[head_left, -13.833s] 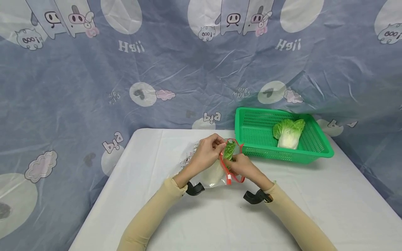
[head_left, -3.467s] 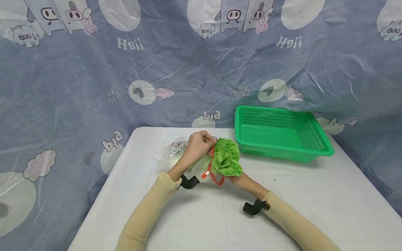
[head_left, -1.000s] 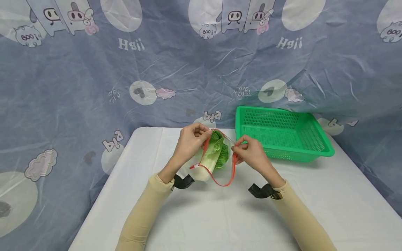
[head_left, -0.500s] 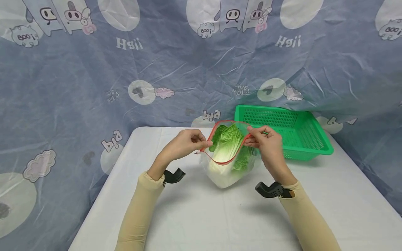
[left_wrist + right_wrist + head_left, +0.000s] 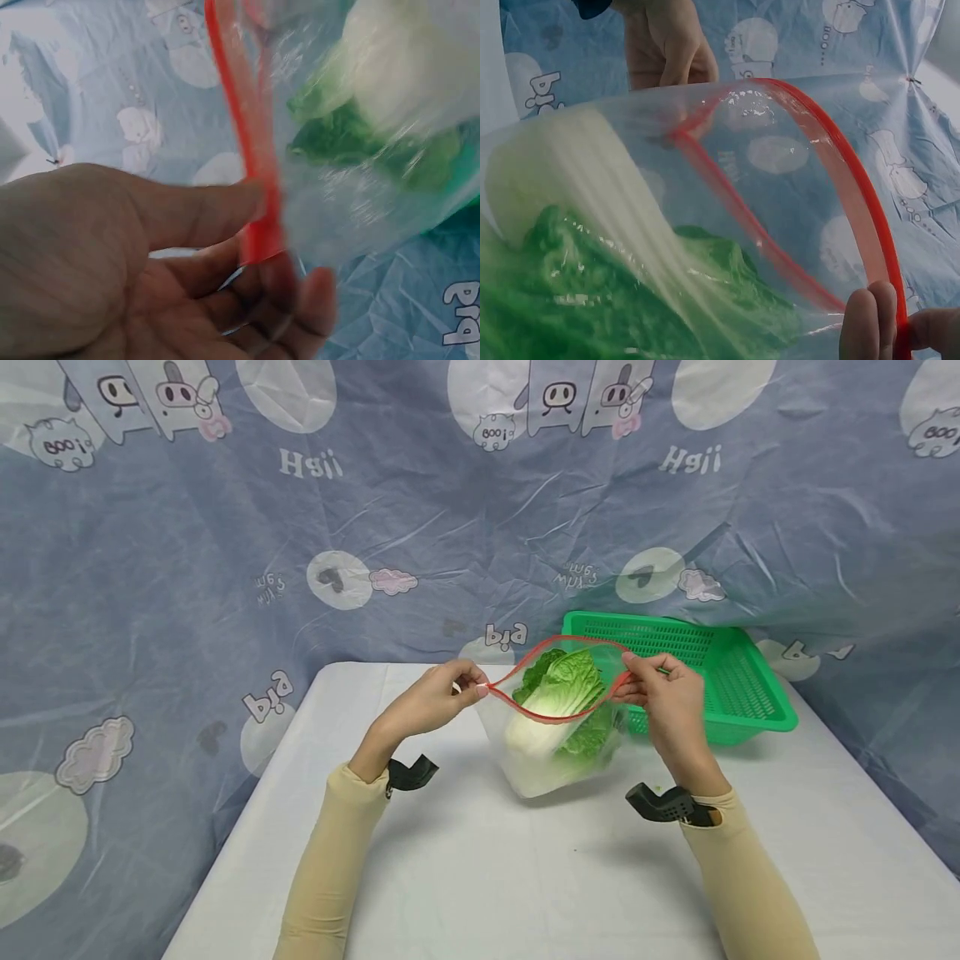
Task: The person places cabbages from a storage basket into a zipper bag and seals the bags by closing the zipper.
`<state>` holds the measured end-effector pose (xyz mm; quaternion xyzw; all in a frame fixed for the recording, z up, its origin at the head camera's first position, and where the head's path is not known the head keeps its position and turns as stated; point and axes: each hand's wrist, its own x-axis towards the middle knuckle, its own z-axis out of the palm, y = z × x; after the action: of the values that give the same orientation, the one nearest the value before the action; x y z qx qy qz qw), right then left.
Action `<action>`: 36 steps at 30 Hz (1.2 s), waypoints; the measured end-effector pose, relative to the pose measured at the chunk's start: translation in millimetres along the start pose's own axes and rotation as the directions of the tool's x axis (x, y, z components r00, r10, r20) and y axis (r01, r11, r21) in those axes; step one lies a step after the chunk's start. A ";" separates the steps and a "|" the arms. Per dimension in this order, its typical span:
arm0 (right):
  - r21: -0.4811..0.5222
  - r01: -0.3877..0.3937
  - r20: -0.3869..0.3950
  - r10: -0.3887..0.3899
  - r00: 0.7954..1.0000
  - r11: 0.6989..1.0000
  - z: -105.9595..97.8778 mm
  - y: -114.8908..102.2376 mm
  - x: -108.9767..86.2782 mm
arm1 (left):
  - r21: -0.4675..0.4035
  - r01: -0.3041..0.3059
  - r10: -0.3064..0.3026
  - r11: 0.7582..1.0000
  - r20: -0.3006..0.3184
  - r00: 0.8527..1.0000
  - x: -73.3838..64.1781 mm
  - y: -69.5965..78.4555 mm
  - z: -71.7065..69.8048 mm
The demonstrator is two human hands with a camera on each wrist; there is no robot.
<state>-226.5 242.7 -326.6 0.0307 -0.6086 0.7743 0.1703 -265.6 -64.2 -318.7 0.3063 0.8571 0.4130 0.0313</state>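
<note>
In the head view my left hand [image 5: 431,697] pinches the left end of a clear zip-top bag [image 5: 529,781] at its red zip strip [image 5: 551,720]. My right hand [image 5: 671,697] pinches the right end of the same strip. Between them the mouth gapes as a wide oval. Inside lie napa cabbages [image 5: 558,689], with pale stems and crinkled green leaves, seen through the film. The left wrist view shows thumb and fingers on the strip's red end [image 5: 262,244]. In the right wrist view, fingertips [image 5: 864,322] grip the strip from both sides.
A green perforated basket [image 5: 738,681] stands at the back right, partly behind the bag and right hand. A white cloth covers the table [image 5: 495,877], with a small green scrap [image 5: 658,789] on it. A patterned blue curtain [image 5: 420,510] hangs behind.
The cabbage seen earlier in the basket is gone from there; a cabbage was then put into the bag. Since then both hands have spread the bag's mouth, raising it and shifting it right.
</note>
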 end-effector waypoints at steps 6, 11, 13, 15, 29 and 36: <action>-0.054 -0.061 -0.048 0.058 0.997 0.997 -11.9 -5.4 5.7 | -0.023 -0.067 0.063 0.997 -0.161 0.985 -4.8 5.8 -6.4; -0.127 -0.128 -0.042 0.123 0.991 0.984 -11.5 -3.5 7.4 | -0.061 -0.096 0.073 0.994 -0.308 0.949 -7.3 8.1 -13.6; -0.142 -0.142 -0.027 0.140 0.990 0.980 -8.9 -2.1 6.7 | -0.087 -0.118 0.077 0.989 -0.374 0.924 -8.3 8.9 -15.5; -0.151 -0.149 -0.015 0.148 0.989 0.977 -6.2 -0.4 5.9 | -0.134 -0.135 0.068 0.982 -0.418 0.906 -10.6 13.7 -17.5; -0.550 -0.030 0.089 0.094 0.992 0.835 0.1 28.1 15.4 | -0.332 -0.229 0.025 0.915 -0.521 0.853 -10.4 10.2 -17.9; -0.647 0.365 0.200 -0.314 0.928 0.670 23.6 20.2 -0.9 | -0.171 -0.240 0.124 0.956 -0.505 0.854 -6.0 15.2 -0.2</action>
<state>-235.5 216.0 -339.5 0.1073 -0.8359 0.4542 0.2889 -253.2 -60.4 -308.8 0.2663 0.7508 0.5736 -0.1909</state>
